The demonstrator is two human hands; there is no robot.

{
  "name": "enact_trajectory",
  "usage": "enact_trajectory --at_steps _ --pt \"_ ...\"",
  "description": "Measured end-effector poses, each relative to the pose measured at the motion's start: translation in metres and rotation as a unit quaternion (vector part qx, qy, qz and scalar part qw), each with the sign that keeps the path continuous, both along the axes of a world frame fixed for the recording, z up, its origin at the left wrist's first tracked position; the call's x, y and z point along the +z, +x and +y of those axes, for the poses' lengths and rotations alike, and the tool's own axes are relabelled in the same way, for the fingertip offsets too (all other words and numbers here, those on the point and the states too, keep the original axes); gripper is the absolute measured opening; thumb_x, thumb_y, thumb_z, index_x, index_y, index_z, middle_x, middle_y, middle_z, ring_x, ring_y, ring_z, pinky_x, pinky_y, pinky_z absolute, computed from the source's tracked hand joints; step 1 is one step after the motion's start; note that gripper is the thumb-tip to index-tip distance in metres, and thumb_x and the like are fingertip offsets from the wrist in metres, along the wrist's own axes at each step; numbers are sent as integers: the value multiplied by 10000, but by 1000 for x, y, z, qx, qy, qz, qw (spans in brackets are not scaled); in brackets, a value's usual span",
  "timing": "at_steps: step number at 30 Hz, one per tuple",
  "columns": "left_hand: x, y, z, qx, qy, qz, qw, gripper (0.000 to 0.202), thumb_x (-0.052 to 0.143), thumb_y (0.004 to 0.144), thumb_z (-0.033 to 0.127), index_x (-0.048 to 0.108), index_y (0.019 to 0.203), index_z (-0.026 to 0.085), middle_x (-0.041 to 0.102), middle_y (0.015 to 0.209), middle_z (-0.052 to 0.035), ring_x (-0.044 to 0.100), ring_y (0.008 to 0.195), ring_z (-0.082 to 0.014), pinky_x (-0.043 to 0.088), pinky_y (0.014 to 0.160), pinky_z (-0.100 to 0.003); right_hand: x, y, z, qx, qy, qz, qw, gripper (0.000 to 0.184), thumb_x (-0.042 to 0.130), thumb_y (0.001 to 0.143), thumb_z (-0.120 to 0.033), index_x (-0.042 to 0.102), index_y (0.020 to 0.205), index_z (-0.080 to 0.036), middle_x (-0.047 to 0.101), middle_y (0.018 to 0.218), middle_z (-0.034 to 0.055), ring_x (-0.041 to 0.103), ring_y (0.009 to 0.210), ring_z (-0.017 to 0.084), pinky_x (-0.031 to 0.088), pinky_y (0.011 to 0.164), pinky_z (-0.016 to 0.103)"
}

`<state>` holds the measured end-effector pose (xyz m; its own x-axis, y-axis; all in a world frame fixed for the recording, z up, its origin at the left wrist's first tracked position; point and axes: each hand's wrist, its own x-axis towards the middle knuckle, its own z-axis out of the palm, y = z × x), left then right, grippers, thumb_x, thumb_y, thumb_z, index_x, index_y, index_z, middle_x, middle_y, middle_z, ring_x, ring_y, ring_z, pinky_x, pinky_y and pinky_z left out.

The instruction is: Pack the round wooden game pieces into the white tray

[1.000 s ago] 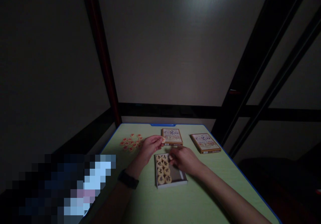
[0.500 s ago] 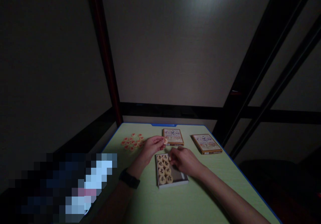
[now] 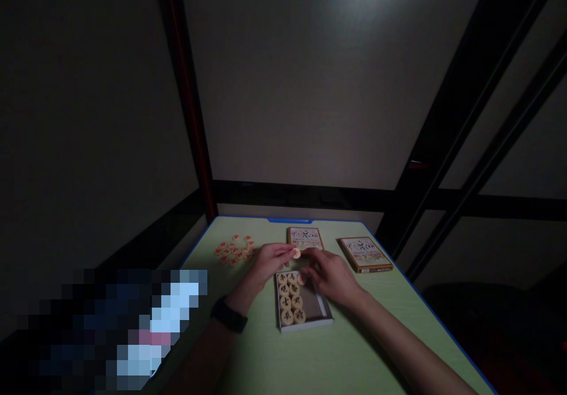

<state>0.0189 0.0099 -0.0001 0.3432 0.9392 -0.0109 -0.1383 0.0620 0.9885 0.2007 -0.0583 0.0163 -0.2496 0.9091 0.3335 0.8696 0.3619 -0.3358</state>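
Note:
Between its fingertips my left hand (image 3: 270, 263) pinches a round Chinese chess piece (image 3: 296, 254) with a red character. My right hand (image 3: 335, 278) has its index finger at the right edge of that piece, its thumb lower and apart, and grips nothing that I can see. Below both hands lies an open shallow box (image 3: 315, 309). Two columns of black-character chess pieces (image 3: 286, 303) fill its left side. One red-character piece (image 3: 302, 279) sits at the top of the third column, beside my right thumb.
A loose cluster of red-character chess pieces (image 3: 233, 251) lies on the left of the green table (image 3: 261, 353). Two printed box lids or boxes lie flat behind: a middle box (image 3: 305, 237) and a right box (image 3: 365, 253). A wall stands beyond the table's blue edge.
A red piece now lies in the box where my right fingers were. My right fingers have opened and lifted towards the piece in my left hand, which has moved slightly right.

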Motion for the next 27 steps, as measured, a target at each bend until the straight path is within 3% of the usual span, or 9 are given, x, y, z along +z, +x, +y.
enact_trajectory --at_steps 3,8,10,15,18,27 --pt "2 0 -3 -33 0 -3 999 374 910 559 321 757 849 142 756 801 -86 646 682 -159 444 612 -239 -4 1 1 31 38 3 999 383 604 896 -242 567 1273 -187 726 1078 95 671 968 227 489 827 317" --pt "6 -1 -5 -94 4 6 996 411 914 534 329 753 859 136 729 687 -52 628 624 -147 452 621 -246 -6 1 1 56 53 -12 997 264 556 937 -255 634 1177 -179 724 1081 107 672 952 216 487 823 306" --pt "8 -1 -4 -72 15 17 997 367 899 539 324 755 819 136 727 691 -52 601 602 -131 425 586 -232 -3 2 1 53 32 -32 998 200 577 915 -239 665 1084 -176 730 1013 93 669 911 211 474 789 292" --pt "11 -5 3 50 46 35 997 187 799 621 310 740 717 160 689 636 -23 534 561 -112 349 512 -210 2 3 1 57 -35 -103 992 90 637 837 -240 693 884 -187 729 896 71 660 833 213 440 709 279" --pt "10 -6 5 80 51 27 995 109 762 635 271 727 671 175 666 598 -23 563 602 -136 351 514 -212 0 1 1 65 -46 -107 991 172 636 819 -225 701 976 -196 739 939 72 666 882 221 443 732 285" --pt "3 -3 9 80 55 18 995 88 773 617 238 720 662 185 660 597 -26 604 659 -166 418 571 -230 -7 -1 3 60 -64 -90 992 360 616 829 -218 683 1182 -208 757 966 70 677 907 221 458 770 288"
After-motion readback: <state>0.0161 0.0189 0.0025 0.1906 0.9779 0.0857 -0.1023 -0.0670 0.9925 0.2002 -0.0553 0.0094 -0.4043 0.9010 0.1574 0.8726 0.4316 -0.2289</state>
